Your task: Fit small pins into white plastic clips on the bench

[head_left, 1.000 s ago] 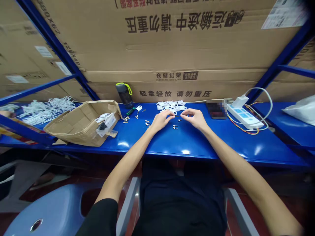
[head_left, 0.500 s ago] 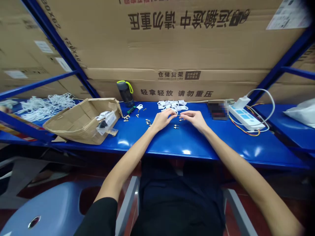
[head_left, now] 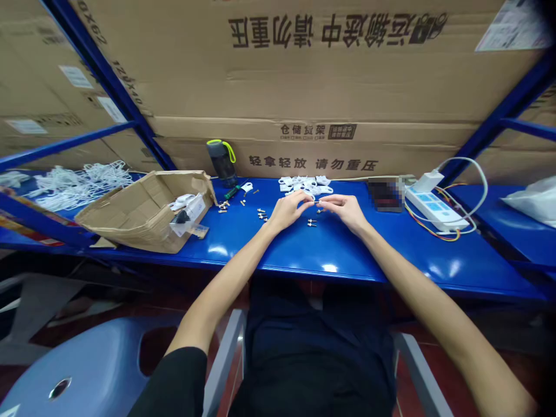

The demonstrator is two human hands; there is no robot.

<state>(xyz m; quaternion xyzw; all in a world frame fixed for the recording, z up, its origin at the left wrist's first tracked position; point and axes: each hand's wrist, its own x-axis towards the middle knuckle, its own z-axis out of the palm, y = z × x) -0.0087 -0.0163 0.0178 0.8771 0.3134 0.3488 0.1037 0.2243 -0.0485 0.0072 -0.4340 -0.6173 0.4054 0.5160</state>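
Note:
My left hand [head_left: 290, 209] and my right hand [head_left: 346, 211] meet above the blue table, fingertips pinched and nearly touching. Between them runs a small thin pin-like piece [head_left: 317, 202] with a whitish end at the right fingertips. Its exact kind is too small to make out. Just beyond the fingers lies a cluster of white plastic ring-shaped parts [head_left: 299, 184]. Small screw-like pieces with pale heads [head_left: 311, 222] rest below and between my hands. Several more such pieces [head_left: 261, 214] lie left of my left hand.
An open cardboard box [head_left: 130, 226] holding packets stands left, near a dark bottle [head_left: 223, 165], a green-handled screwdriver [head_left: 233, 191] and small brass-coloured bits [head_left: 223, 205]. White cords [head_left: 82, 184] pile at far left. Right are a dark tray-like object [head_left: 386, 195] and a power strip [head_left: 436, 208].
Both hands stay in nearly the same place, still pinching the small piece. A whitish end now shows at the right fingertips. The view has shifted slightly.

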